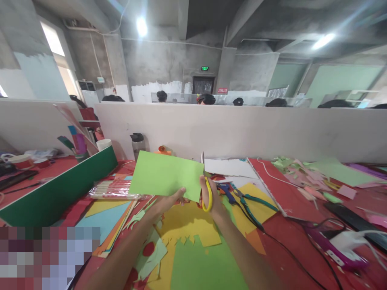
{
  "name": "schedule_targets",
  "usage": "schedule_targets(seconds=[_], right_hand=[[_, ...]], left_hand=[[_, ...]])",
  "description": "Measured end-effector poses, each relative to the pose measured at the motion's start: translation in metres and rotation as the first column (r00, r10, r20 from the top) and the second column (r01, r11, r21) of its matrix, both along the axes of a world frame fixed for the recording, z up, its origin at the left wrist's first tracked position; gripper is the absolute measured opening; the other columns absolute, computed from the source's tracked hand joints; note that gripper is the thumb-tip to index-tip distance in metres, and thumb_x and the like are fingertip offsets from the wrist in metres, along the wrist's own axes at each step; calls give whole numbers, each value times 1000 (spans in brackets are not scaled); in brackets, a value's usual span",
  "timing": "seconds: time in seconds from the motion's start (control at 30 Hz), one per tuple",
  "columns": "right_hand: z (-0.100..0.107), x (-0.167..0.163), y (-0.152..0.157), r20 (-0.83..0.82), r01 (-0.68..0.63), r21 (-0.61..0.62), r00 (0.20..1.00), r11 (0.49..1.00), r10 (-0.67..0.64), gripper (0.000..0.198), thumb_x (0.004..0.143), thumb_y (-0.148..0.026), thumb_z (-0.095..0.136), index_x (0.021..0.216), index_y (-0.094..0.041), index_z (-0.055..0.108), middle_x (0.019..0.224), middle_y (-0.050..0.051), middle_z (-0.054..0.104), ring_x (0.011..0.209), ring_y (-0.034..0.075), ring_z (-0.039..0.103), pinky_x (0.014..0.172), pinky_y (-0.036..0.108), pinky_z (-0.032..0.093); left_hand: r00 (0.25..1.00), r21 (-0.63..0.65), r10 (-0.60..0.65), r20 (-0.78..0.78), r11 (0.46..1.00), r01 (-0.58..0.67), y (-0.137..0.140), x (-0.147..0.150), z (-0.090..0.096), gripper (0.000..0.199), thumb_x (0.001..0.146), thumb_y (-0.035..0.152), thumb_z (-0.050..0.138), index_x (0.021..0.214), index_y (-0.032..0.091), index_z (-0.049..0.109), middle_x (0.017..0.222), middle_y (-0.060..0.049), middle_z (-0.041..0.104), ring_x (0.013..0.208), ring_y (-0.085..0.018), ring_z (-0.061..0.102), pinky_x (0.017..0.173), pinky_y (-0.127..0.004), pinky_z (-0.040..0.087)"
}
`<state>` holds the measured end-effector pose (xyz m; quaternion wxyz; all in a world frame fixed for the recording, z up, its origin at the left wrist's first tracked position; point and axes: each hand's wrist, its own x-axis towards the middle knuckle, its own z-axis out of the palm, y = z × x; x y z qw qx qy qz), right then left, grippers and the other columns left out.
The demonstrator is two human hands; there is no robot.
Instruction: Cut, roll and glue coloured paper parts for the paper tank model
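Note:
A light green sheet of paper [165, 173] is raised over the table, gripped along its lower edge by my left hand [173, 199], thumb on the near face. My right hand [213, 197] has its fingers in the yellow handle of a pair of scissors [208, 195]. The blades point upward at the paper's right edge; whether they are cutting into it I cannot tell. Under my hands lie a yellow sheet [190, 221] with a jagged cut edge and a darker green sheet [205, 262].
Right of my hands lie teal-handled pliers [252, 205] and a blue glue gun [226, 191]. A purple power strip [341, 253] with cables sits at the right. A green divider [66, 189] stands left, near wrapped sticks [110, 189]. Behind are a bottle [137, 144] and a white partition [226, 129].

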<state>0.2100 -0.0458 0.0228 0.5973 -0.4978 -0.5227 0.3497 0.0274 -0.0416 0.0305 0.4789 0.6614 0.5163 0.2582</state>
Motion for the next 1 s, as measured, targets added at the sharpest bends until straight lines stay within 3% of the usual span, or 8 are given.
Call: schedule_targets(seconds=[0.33,0.47,0.53,0.6,0.7,0.8,0.9,1.0], right_hand=[[6,7,3,-102,-87,137,990,987,101,35,76,-44,74,95,-23,53,74,-3,55,60,14,51,57,26,46],[9,19,6,-1,-85,147,996,985,86,30,75,-40,73,90,-21,54,74,-4,50,61,12,48,55,23,43],[13,30,8,61,-157,120,987,980,151,31,76,-40,72,95,-22,56,72,-5,48,56,11,46,50,22,41],[18,44,7,56,-232,63,972,971,229,34,78,-42,72,100,-23,53,69,-7,46,46,8,42,42,22,37],[26,68,3,82,-290,35,955,956,286,36,77,-43,73,100,-23,53,63,-9,42,43,9,42,42,22,39],[32,86,-6,165,-355,-19,921,935,353,37,75,-42,75,100,-22,57,63,-8,46,44,9,44,43,23,41],[36,93,-16,219,-420,-111,874,901,434,35,72,-42,78,95,-21,61,66,-6,50,46,9,44,44,23,40],[39,90,-20,224,-447,-141,855,883,468,32,72,-41,78,93,-21,64,70,-4,51,47,8,41,44,22,37]], left_hand=[[995,-6,98,16,995,-98,5,-3,-12,66,81,79,38,68,23,72,95,-7,75,98,-32,65,98,-41,42],[978,-10,103,182,995,-103,16,-10,-25,60,76,75,54,96,23,75,113,-10,73,120,-35,58,105,-42,38],[902,-35,36,431,999,-23,23,-15,-26,66,74,73,62,113,20,70,123,-12,69,129,-34,51,108,-44,36],[712,-58,-49,700,991,124,29,-21,-21,81,71,76,62,123,13,64,125,-17,67,130,-36,50,110,-48,34],[596,-6,-56,801,995,102,34,-32,-7,94,77,88,34,136,17,54,132,-14,63,131,-33,50,109,-48,37],[485,-52,-22,874,989,140,34,-43,6,98,79,88,27,141,16,48,136,-18,60,126,-37,54,104,-53,41],[528,-32,-113,842,966,258,33,-51,12,100,78,87,31,143,13,46,135,-22,59,122,-38,57,103,-54,41],[727,-27,-250,640,938,346,30,-51,11,85,80,75,50,138,14,53,125,-20,66,114,-32,62,100,-45,43]])
